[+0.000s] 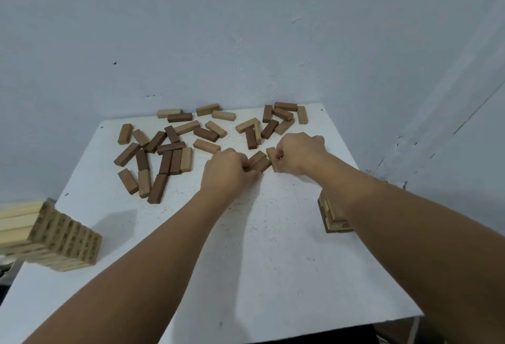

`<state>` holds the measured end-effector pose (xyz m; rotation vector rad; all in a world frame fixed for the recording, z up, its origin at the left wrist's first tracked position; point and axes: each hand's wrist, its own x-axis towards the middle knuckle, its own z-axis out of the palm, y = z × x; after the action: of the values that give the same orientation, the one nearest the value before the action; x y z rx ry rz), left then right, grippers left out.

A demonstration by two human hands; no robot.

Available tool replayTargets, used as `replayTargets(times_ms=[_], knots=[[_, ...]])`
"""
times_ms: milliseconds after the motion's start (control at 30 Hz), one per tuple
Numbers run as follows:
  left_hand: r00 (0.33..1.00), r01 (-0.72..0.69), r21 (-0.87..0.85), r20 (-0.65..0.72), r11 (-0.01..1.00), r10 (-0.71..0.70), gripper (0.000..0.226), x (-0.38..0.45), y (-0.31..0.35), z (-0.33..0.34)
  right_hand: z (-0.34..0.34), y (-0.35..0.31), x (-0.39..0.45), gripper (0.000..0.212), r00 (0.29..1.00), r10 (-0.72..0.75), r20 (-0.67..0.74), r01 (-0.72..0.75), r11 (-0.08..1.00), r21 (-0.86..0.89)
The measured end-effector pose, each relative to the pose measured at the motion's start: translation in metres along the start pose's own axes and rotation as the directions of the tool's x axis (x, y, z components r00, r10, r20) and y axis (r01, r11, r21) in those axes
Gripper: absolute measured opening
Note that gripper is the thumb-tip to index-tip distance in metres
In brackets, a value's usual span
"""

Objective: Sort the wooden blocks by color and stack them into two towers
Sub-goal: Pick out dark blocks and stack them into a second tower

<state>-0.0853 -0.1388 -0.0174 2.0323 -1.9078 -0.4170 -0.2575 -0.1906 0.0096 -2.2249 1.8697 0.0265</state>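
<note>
Several loose light and dark wooden blocks lie scattered over the far half of the white table (246, 248). My left hand (228, 173) is curled around the near end of two dark brown blocks (259, 162) lying side by side. My right hand (296, 152) pinches a light block (271, 154) standing right beside them. A tall tower of light blocks (54, 237) stands at the table's left edge. A second, low tower (332, 218) sits at the right edge, partly hidden behind my right forearm.
A pale blue wall closes off the table's far side and right side. One cluster of loose blocks (153, 158) lies far left, another (278, 121) far right. The table's front edge (300, 332) is near me.
</note>
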Motion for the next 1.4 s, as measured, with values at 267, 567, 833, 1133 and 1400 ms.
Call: replayTargets(times_ms=[267,567,833,1133,1400], knots=[[0.986,0.143,-0.161,-0.063,0.977,-0.155,0.04,-0.063,-0.035,-0.006,0.016,-0.044,-0.048,0.021,0.998,-0.06,0.009,0.06,0.997,0.04],[0.97,0.216,-0.376,-0.024,0.901,-0.243,0.03,-0.118,-0.054,-0.015,0.049,-0.063,-0.114,0.023,0.998,-0.062,-0.006,0.06,0.927,0.369],[0.972,0.173,-0.374,-0.085,0.911,-0.22,0.031,-0.141,-0.062,-0.01,0.085,-0.048,-0.146,0.021,0.973,-0.146,-0.179,0.216,0.851,0.479],[0.98,0.173,-0.479,0.173,0.86,-0.1,0.06,-0.151,-0.069,-0.021,0.113,-0.039,-0.151,0.051,0.932,-0.201,-0.301,0.331,0.811,0.483],[0.987,0.158,-0.545,0.098,0.823,-0.125,0.051,-0.156,-0.077,-0.015,0.117,-0.036,-0.154,0.027,0.906,-0.193,-0.377,0.382,0.755,0.532]])
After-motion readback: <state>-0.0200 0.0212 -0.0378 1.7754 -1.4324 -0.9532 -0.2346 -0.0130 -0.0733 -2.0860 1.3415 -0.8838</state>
